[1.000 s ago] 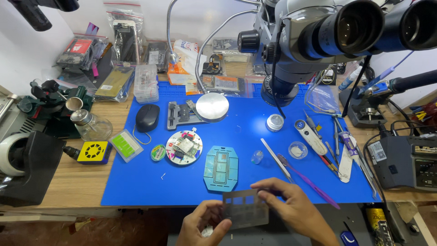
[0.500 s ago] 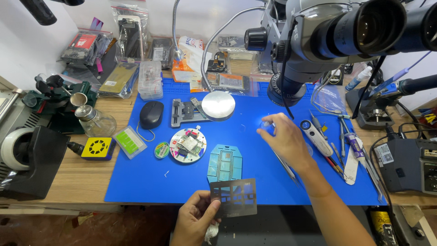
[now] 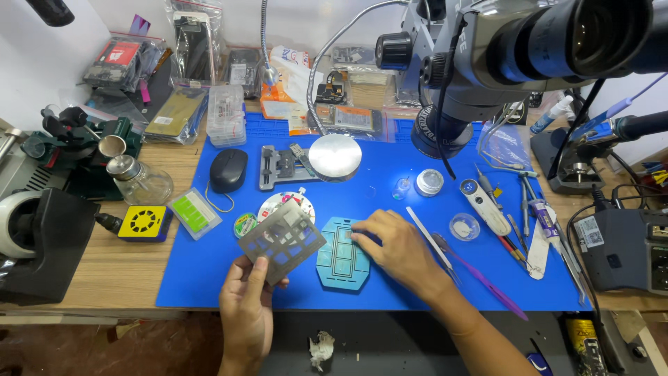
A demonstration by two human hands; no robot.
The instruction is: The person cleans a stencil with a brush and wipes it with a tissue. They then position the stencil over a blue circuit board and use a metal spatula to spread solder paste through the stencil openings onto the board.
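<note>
1. Two hands over blue mat (image 3: 174, 278).
2. Left hand (image 3: 245, 311) pinches grey stencil plate (image 3: 281, 241), raised, tilted.
3. Right hand (image 3: 398, 248) loose, fingertips on teal fixture (image 3: 341, 259); grips nothing.

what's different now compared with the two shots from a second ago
The right hand let go of the grey stencil plate, reached out over the blue mat, then came back onto the teal fixture. The left hand alone lifted the plate. Mouse and tweezers stayed put.
</note>
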